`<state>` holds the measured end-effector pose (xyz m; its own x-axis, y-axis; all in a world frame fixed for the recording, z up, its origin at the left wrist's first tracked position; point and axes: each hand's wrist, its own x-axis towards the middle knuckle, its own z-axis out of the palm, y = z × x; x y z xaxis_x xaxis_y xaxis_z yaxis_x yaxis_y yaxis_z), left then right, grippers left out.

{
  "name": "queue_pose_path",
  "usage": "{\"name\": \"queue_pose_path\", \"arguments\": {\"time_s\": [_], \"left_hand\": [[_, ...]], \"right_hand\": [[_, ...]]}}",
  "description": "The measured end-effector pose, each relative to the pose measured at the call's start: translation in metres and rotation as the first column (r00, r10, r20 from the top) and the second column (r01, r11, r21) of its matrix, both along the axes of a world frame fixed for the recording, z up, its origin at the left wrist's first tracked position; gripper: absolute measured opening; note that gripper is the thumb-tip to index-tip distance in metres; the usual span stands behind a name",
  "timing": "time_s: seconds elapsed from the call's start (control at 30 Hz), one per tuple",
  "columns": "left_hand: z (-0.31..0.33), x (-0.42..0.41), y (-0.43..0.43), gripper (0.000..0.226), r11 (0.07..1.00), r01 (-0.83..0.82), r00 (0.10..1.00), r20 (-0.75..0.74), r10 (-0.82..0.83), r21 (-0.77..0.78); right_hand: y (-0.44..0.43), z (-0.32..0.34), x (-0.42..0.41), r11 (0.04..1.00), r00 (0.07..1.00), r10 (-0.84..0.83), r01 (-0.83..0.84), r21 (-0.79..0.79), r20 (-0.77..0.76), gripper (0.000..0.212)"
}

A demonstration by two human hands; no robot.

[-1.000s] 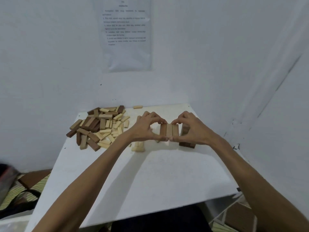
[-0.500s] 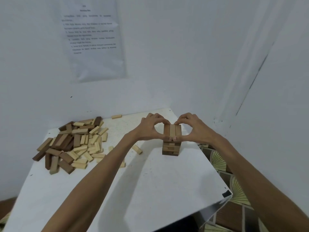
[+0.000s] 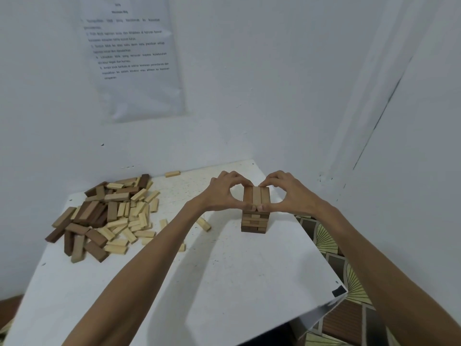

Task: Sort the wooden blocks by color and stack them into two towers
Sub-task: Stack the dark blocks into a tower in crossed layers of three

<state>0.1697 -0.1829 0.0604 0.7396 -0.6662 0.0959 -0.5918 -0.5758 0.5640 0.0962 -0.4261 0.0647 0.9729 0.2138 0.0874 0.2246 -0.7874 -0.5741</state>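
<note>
Hands, both engaged: we record the left hand and the right hand meeting over the brown tower. Their fingers curl over the far end and their thumbs press the near end of a three-block layer, pinched between them as one unit. Layer, location: at the top of the tower, its blocks side by side and touching; we cannot tell whether it is fully seated or held just clear of the course below. Tower: a few courses of brown blocks, upright, toward the right rear of the worktop. Stock remaining: a mixed heap of dark and pale blocks at the left rear, well apart from the tower; one stray pale block alone near the back edge; another loose pale block just beside the left forearm. No pale tower shows, though that forearm hides part of the surface. Step in hand, as we judge it: setting and squaring a course on the brown tower, with most of the stock still unsorted. Next move calls for an even release from both sides, so that the layer stays flush and the courses beneath are not nudged, then a reach to the heap for more brown blocks.
</note>
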Motion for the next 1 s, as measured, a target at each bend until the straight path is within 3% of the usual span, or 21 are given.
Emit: {"name": "queue_pose_path", "arguments": {"time_s": [0.57,0.67,0.8,1.0], "left_hand": [[-0.007,-0.002,-0.001,0.064,1.0,0.002,0.993,-0.115,-0.003,-0.011],[-0.007,-0.002,0.0,0.071,1.0,0.004,0.99,-0.144,-0.006,-0.013],[-0.004,-0.004,0.004,0.098,1.0,0.018,0.98,-0.197,-0.019,-0.009],[0.002,-0.005,0.018,0.097,1.0,-0.012,0.98,-0.199,0.013,0.003]], "right_hand": [[0.001,-0.004,-0.003,0.999,0.996,-0.03,0.032,0.016,-0.089,0.062],[0.002,-0.003,-0.005,0.999,0.994,-0.04,0.039,-0.006,-0.106,0.072],[0.0,-0.002,-0.009,0.998,0.989,-0.043,0.048,0.032,-0.142,0.095],[-0.003,0.005,-0.01,0.997,0.993,-0.049,0.056,0.061,-0.11,0.08]]}}
